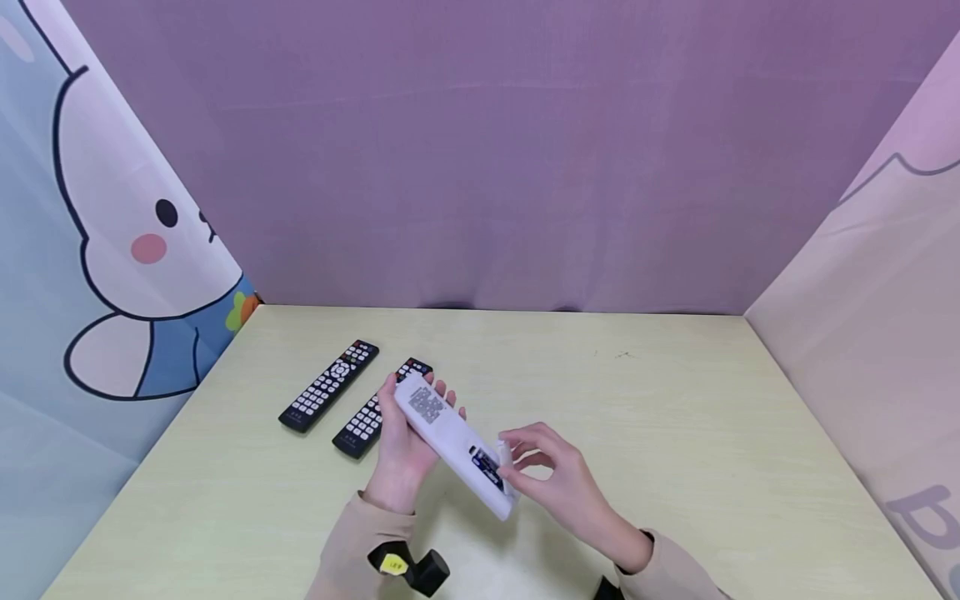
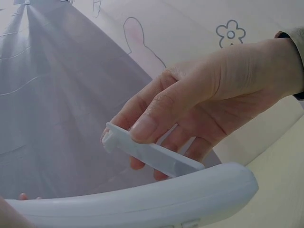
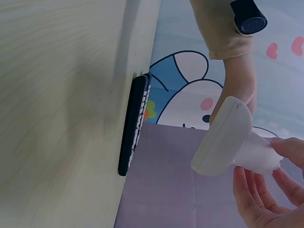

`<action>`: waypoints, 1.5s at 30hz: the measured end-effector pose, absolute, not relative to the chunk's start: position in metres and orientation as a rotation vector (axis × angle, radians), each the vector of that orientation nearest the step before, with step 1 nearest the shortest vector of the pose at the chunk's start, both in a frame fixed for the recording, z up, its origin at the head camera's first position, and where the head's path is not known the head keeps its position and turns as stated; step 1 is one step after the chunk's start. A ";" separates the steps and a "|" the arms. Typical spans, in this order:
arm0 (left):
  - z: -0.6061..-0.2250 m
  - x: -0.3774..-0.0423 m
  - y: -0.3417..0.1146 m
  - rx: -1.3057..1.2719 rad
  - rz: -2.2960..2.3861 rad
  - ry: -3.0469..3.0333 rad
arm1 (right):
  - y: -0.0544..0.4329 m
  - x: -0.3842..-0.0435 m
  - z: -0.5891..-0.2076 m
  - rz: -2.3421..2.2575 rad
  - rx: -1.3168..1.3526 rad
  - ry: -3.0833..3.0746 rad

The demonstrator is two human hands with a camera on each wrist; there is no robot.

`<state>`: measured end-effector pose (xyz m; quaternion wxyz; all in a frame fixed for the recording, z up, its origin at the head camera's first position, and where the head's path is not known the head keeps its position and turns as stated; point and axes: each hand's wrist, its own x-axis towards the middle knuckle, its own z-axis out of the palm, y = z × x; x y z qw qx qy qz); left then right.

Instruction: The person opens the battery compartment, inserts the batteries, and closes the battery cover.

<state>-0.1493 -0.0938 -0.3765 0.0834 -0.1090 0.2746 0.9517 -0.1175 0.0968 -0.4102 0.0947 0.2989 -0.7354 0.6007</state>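
A white remote control (image 1: 457, 442) lies back side up in my left hand (image 1: 405, 454), which grips its upper half above the table. Its back bears a grey printed label, and dark batteries (image 1: 487, 468) show in the uncovered compartment near the lower end. Between thumb and fingers my right hand (image 1: 555, 479) pinches the white battery cover (image 2: 152, 154). The cover stands tilted up from the remote, one end right at the remote's back in the left wrist view. From the right wrist view, the remote's end (image 3: 223, 137) faces the camera with the cover beside it.
Two black remote controls lie on the pale wooden table (image 1: 675, 433): one black remote (image 1: 328, 386) farther left, another black remote (image 1: 362, 427) partly behind my left hand. A purple cloth (image 1: 480, 167) hangs behind, with printed cloth panels on both sides.
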 end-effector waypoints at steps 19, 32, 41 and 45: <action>-0.375 -0.149 -0.091 -0.303 2.824 0.894 | 0.091 -0.122 -0.415 1.491 1.006 -2.276; -0.374 -0.148 -0.091 -0.291 2.829 0.872 | 0.092 -0.121 -0.418 1.442 1.105 -2.368; -0.371 -0.147 -0.090 -0.290 2.837 0.854 | 0.094 -0.118 -0.418 1.325 1.184 -2.470; -0.371 -0.146 -0.090 -0.281 2.838 0.850 | 0.093 -0.118 -0.418 1.187 1.221 -2.462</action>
